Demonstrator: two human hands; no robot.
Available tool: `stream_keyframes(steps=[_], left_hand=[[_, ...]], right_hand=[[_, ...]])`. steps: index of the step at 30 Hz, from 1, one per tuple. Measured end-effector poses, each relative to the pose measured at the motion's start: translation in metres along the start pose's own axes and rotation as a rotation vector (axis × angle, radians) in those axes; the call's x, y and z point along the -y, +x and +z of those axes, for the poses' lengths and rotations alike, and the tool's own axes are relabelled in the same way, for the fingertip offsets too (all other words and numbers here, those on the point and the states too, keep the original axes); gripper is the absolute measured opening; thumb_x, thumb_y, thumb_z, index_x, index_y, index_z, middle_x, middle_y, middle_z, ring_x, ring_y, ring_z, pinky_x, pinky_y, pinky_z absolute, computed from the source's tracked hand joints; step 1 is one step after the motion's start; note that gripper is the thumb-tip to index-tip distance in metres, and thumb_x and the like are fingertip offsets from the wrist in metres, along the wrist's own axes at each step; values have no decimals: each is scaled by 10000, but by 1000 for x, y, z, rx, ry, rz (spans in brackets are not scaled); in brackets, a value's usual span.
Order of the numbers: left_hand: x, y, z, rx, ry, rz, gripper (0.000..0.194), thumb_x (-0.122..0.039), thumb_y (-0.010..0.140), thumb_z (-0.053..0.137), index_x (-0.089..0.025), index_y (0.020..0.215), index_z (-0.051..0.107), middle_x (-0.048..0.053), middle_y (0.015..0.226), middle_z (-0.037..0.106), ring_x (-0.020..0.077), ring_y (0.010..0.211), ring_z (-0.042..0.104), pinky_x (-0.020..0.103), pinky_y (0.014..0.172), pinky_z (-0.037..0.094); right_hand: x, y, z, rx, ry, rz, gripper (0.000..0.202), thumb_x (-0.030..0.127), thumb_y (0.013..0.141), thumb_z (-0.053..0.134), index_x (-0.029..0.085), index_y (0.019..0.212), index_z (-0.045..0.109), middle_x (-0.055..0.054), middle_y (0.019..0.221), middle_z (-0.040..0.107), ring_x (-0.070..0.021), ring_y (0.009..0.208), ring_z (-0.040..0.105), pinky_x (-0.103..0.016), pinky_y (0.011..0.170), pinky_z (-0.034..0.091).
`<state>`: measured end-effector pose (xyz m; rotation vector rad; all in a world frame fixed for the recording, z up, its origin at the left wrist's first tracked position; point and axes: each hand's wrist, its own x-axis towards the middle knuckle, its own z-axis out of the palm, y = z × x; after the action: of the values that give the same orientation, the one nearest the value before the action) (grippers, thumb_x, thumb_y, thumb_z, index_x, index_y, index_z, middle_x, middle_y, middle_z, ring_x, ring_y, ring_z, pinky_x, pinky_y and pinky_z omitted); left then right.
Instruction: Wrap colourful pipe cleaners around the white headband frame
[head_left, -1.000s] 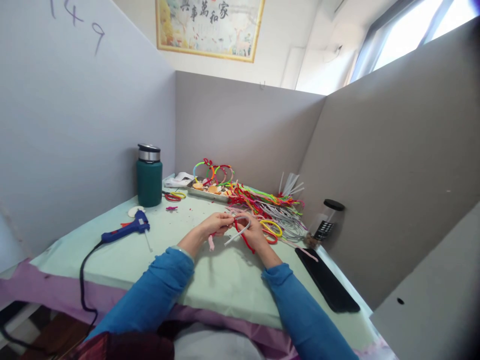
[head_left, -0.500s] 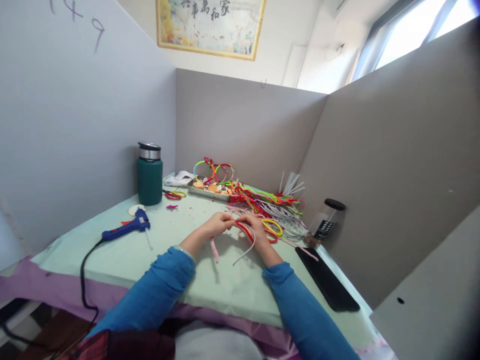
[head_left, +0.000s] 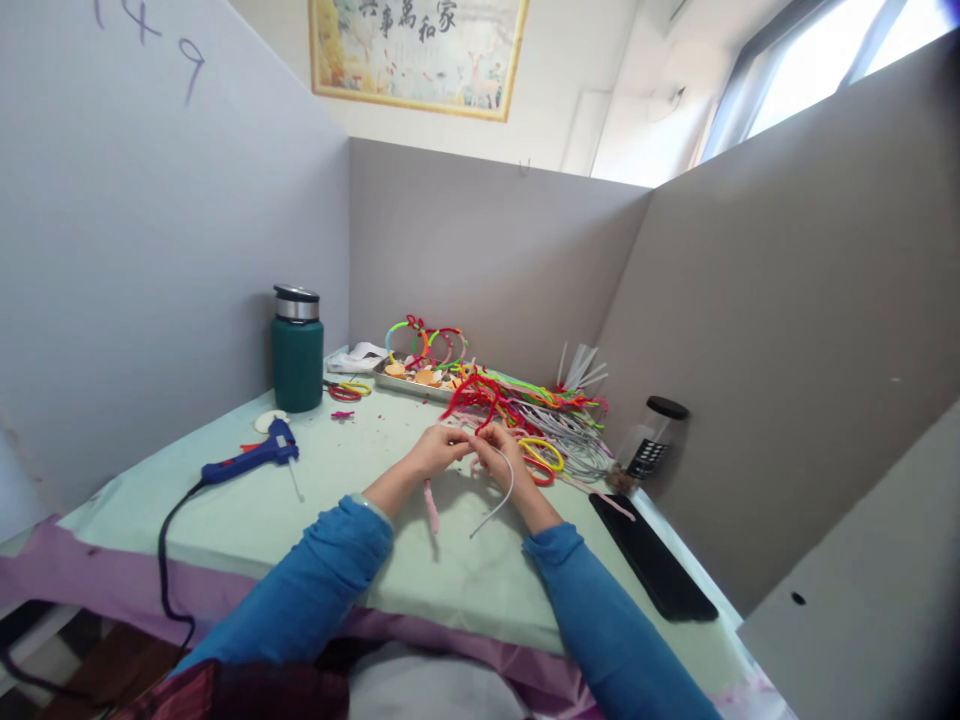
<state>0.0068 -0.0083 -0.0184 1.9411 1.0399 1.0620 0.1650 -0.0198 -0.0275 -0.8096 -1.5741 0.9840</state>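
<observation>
My left hand point(head_left: 441, 449) is closed, fingertips pinched together and meeting those of my right hand point(head_left: 501, 455) above the middle of the table. A pink fuzzy strip point(head_left: 431, 508) hangs below my left hand. From the closed fingers of my right hand a thin white-grey stem point(head_left: 496, 508) curves down toward the table. A red fuzzy stem point(head_left: 496, 396) rises in a loop from between the hands, in front of the heap of coloured stems point(head_left: 555, 400). How the pieces join at the fingertips is too small to tell.
On the left are a blue glue gun point(head_left: 251, 458) with its black cord and a green bottle point(head_left: 298, 360). A metal tray point(head_left: 412, 384) and scissors point(head_left: 349, 391) lie behind. Yellow-and-red rings point(head_left: 541, 456), a black phone-like slab point(head_left: 652, 560) and a jar point(head_left: 649, 443) are on the right.
The red stem, earlier curved down over my right hand, now stands up in a loop above the fingertips. Both hands have stayed almost in place.
</observation>
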Motion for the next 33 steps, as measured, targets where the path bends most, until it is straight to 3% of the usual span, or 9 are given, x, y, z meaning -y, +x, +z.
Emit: stream_keyframes(steps=[4, 7, 11, 13, 15, 18, 21, 24, 33], left_hand=[[-7, 0, -6, -113, -93, -49, 265, -393, 714, 609, -133, 685, 648, -33, 556, 475, 83, 525, 380, 202, 492, 279], [-13, -1, -11, -183, -213, -155, 293, -427, 688, 645, -135, 708, 631, -49, 549, 450, 59, 463, 333, 200, 439, 225], [-18, -5, -14, -61, -387, -325, 341, -459, 651, 690, -143, 755, 614, -80, 503, 403, 29, 354, 211, 217, 381, 113], [-18, -6, -14, 46, -425, -377, 365, -459, 624, 721, -139, 766, 618, -80, 495, 412, 23, 337, 193, 221, 373, 92], [-17, -7, -13, 131, -420, -410, 399, -467, 592, 752, -130, 766, 627, -76, 488, 422, 20, 335, 199, 217, 373, 93], [-15, -8, -10, 202, -393, -442, 442, -484, 540, 786, -125, 749, 636, -77, 466, 415, 24, 334, 217, 214, 371, 106], [-14, -9, -8, 254, -376, -445, 415, -466, 524, 801, -132, 696, 626, -77, 441, 397, 32, 328, 226, 222, 370, 111], [-15, -11, -5, 285, -336, -428, 370, -446, 552, 787, -137, 664, 617, -66, 446, 417, 32, 329, 225, 229, 376, 107], [-17, -14, -3, 267, -169, -223, 327, -451, 639, 718, -145, 668, 606, -73, 485, 371, 48, 405, 247, 231, 407, 153]], right_hand=[[-6, -1, -4, 89, -134, -31, 314, 437, 764, 634, 208, 969, 569, -15, 801, 598, -142, 604, 554, -260, 512, 444], [-15, -1, -14, 120, -463, -114, 158, 352, 772, 634, 211, 843, 637, -25, 779, 617, -169, 696, 561, -288, 621, 447], [-21, 1, -31, -78, -839, -159, 109, 240, 733, 665, 199, 637, 636, -74, 758, 632, -217, 807, 543, -331, 736, 411], [-17, 4, -36, -176, -779, -184, 138, 283, 767, 638, 200, 658, 653, -86, 793, 644, -225, 846, 540, -335, 760, 409], [-8, 6, -36, -166, -568, -169, 208, 381, 801, 598, 198, 740, 675, -73, 812, 648, -211, 808, 547, -324, 728, 427], [6, 5, -30, -3, -186, -13, 348, 513, 813, 549, 186, 830, 667, -35, 763, 626, -152, 606, 515, -280, 558, 422], [14, 1, -22, 114, -1, 87, 353, 529, 739, 633, 176, 763, 643, 3, 662, 568, -115, 526, 466, -249, 492, 379], [14, -2, -18, 128, 31, 103, 338, 497, 694, 686, 165, 694, 619, 18, 601, 530, -108, 528, 451, -242, 504, 362], [10, 0, -16, 7, -110, 43, 376, 489, 702, 670, 181, 575, 495, 45, 538, 412, -97, 510, 346, -237, 475, 270]])
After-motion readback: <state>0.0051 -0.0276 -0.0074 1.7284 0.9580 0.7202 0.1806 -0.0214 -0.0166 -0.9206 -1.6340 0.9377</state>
